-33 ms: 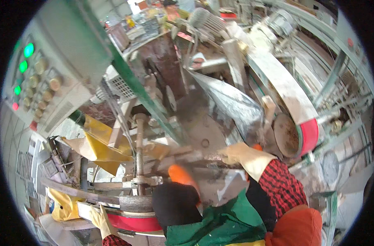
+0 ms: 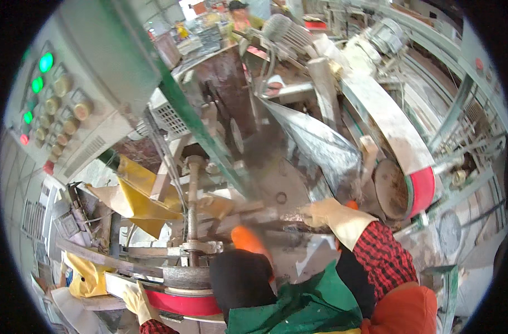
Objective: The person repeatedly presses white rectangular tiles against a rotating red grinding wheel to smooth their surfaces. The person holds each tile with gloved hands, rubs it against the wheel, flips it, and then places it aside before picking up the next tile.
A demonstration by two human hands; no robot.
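Note:
My right hand (image 2: pixel 327 216), in a cream glove, reaches left over the middle of the machine. Its fingers are curled at the end of a thin, speckled brownish strip (image 2: pixel 292 217); whether they grip it is unclear from the blur. At the lower left my left hand (image 2: pixel 136 300), also gloved, lies with its fingers stretched along the white and red rim of a curved, wheel-like guard (image 2: pixel 179 302). Grey-brown machine parts and a round plate (image 2: pixel 277 181) sit just beyond my right hand. My legs, a green apron (image 2: pixel 298 298) and orange shoe tips are between the hands.
A control panel (image 2: pixel 56 106) with lit green and red lights stands at the left. A second curved guard with a red end (image 2: pixel 420 192) is right of my right hand. A green beam (image 2: pixel 204 139) crosses diagonally. Yellow sheets (image 2: pixel 140 197) hang at left; a person (image 2: pixel 239 19) is far off.
The whole view has shifted slightly right and down. Both hands keep nearly the same places on the machine.

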